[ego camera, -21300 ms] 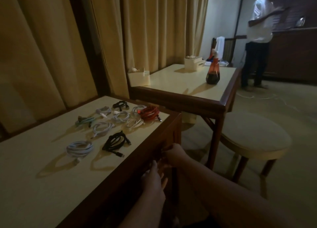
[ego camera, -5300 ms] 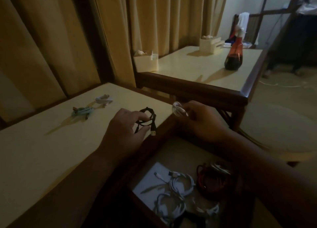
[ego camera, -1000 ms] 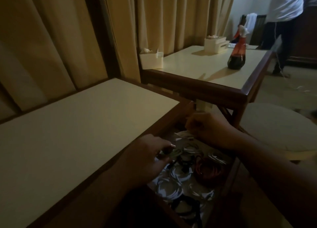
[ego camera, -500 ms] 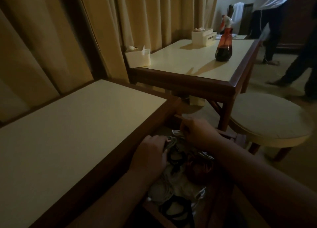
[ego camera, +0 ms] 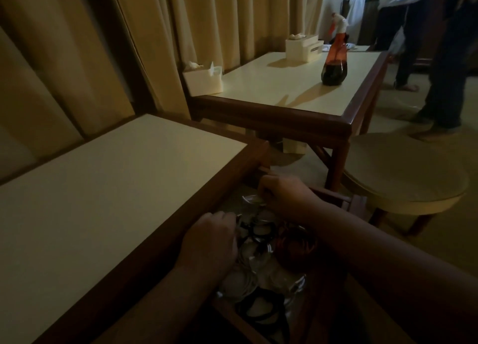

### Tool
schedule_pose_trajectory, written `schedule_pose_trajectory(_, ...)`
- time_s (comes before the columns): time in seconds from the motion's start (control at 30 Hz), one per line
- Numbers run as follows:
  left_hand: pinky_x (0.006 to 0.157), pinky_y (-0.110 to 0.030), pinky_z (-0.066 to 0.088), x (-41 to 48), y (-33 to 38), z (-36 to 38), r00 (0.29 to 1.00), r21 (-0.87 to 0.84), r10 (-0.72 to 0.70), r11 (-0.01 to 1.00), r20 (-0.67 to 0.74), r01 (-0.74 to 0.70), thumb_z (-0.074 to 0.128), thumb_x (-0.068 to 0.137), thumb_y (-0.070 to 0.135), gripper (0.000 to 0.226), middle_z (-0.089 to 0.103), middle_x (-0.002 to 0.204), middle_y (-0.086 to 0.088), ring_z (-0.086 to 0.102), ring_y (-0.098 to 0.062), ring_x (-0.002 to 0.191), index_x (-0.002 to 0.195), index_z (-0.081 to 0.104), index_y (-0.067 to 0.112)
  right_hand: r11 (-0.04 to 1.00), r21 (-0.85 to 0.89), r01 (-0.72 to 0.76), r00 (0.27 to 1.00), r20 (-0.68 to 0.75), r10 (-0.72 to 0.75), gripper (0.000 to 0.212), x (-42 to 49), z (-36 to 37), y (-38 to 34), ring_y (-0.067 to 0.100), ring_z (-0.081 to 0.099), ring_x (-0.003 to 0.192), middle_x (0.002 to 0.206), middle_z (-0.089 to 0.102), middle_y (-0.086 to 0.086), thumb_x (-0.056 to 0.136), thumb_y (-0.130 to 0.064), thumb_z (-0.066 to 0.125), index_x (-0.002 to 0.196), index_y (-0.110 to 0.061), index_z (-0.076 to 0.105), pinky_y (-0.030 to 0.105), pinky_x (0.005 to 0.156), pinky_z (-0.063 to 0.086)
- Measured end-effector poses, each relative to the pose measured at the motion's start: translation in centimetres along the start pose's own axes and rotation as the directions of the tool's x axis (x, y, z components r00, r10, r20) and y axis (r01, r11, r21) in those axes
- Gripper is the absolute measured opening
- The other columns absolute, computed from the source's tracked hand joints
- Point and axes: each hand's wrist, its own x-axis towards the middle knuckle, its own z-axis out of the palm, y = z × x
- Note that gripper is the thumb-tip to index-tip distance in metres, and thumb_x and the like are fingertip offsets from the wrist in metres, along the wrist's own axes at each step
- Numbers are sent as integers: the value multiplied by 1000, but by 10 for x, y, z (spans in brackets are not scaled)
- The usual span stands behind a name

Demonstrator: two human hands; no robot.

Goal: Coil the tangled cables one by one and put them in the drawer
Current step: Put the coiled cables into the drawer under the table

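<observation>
Container: the drawer (ego camera: 345,201) stands pulled out from the dark wood edge of the near table (ego camera: 103,188), in the lower centre of the frame. Lighting inside is poor.

Contents: coiled cables lying close together and partly overlapping. These are white coils (ego camera: 240,281) at the centre, a black coil (ego camera: 258,231) above them, a red coil (ego camera: 297,245) to the right and a second black coil (ego camera: 261,310) at the lower end. An exact count cannot be made.

Hands: both are inside the drawer.
- The right hand (ego camera: 282,196) is at the upper end, fingers curled, pinching a pale coiled cable (ego camera: 252,201) just above the others.
- The left hand (ego camera: 209,243) is knuckles up against the table-side wall. Its fingers are bent down among the coils, and whether they grip anything cannot be told.

Other containers: on the second table (ego camera: 284,95), upper centre, a white box (ego camera: 204,78) sits at the left corner. A second white box (ego camera: 305,49) sits at the far edge, with a spray bottle (ego camera: 335,67) of dark liquid upright near it.

Edges and room: the second table's leg (ego camera: 336,160) stands just beyond the drawer's upper right corner. A round stool (ego camera: 403,178) stands near the drawer's right side, leaving a narrow strip of floor. Curtains (ego camera: 232,20) close off the back. Two people (ego camera: 413,33) stand at the upper right, well apart from the drawer.
</observation>
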Motion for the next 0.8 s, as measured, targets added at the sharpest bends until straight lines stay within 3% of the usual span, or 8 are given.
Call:
schedule_pose_trajectory(0.13,78,-36,53,-5,-3,-12,994,0,12,1000,110,-12,56,86,16,15,64,97,-1,59,-22,93,99,64,17,981,80,176,984,-14,-176,10,-1,9,-12,6,60,86,99,61,-8,92,-11,65,97,-18,69,21,73,53)
schedule_pose_trajectory(0.3,71,-33,54,-17,-8,-29,969,-38,73,997,235,-66,60,88,32,13,67,90,3,62,-19,85,92,68,22,967,72,245,963,99,-252,7,5,22,-28,8,60,87,100,61,-6,95,-16,62,98,-19,68,27,77,55)
schedule_pose_trajectory(0.43,75,-29,55,-21,-7,-36,923,112,-17,993,385,-28,63,89,24,8,64,96,2,63,-17,87,95,67,21,959,78,271,947,158,-281,17,9,25,-37,6,58,85,94,57,-10,95,-17,64,90,-32,57,28,77,54)
schedule_pose_trajectory(0.53,71,-27,53,-20,-5,-35,885,174,-87,985,457,7,65,88,21,3,61,96,1,61,-16,82,90,64,19,953,100,286,938,173,-300,12,11,28,-43,7,59,84,93,61,-9,94,-15,65,89,-26,62,31,78,55)
schedule_pose_trajectory(0.7,64,-22,45,-16,-5,-32,843,146,-137,987,520,70,71,87,32,15,54,84,6,58,-13,78,94,67,20,958,125,257,922,264,-282,9,8,28,-47,6,58,86,98,64,-7,95,-18,64,97,-26,65,28,78,54)
schedule_pose_trajectory(0.8,75,-23,50,-13,-4,-29,814,133,-182,983,552,130,77,82,34,36,64,103,0,61,-15,89,113,65,19,960,142,241,914,300,-274,8,4,29,-48,4,58,86,96,63,-9,94,-18,65,98,-24,65,26,78,53)
